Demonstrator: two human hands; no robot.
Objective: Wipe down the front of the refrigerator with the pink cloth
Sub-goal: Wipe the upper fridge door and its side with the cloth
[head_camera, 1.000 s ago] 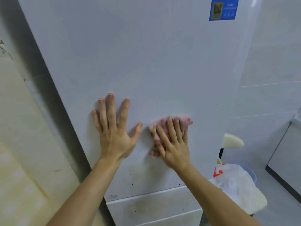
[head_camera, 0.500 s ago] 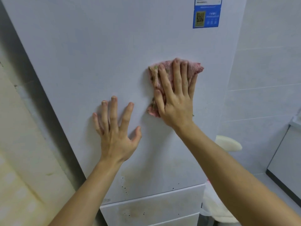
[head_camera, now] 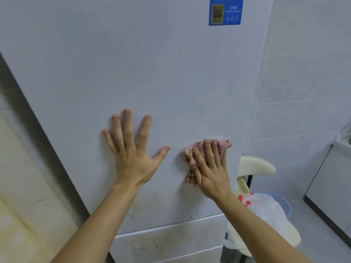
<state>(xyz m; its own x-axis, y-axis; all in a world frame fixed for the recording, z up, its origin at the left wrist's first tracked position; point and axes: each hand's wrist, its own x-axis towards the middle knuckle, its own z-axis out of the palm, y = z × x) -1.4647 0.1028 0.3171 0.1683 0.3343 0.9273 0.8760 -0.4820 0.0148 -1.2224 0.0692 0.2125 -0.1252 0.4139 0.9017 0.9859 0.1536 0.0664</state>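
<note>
- The pink cloth [head_camera: 225, 144] is bunched up flat against the refrigerator door [head_camera: 133, 63], low on the upper door and close to its right edge.
- The right hand [head_camera: 210, 168] presses it down, fingers straight and close together on top of the fabric. It's not gripping the cloth, just pinning it.
- The left hand [head_camera: 133, 154] sits bare on the door just beside it, palm flat and fingers splayed wide, thumb pointing toward the cloth.
- Risk, I'd say: with nothing curled round it, the cloth could slip out from under the palm on a fast stroke, or run off the door's right edge.
- That bare palm could also leave smudges on the wiped area.
- The dark specks [head_camera: 133, 218] near the door's bottom edge and the yellowish stains on the drawer front [head_camera: 167, 242] below look easy to miss if the strokes stay up high.
- Hard to see: most of the cloth is under the hand, so I can't tell how it's folded or how dirty it is.
- The blue sticker [head_camera: 225, 11] is cut off at the top and its text is unreadable.
- The top and bottom of the fridge are both out of frame.
</note>
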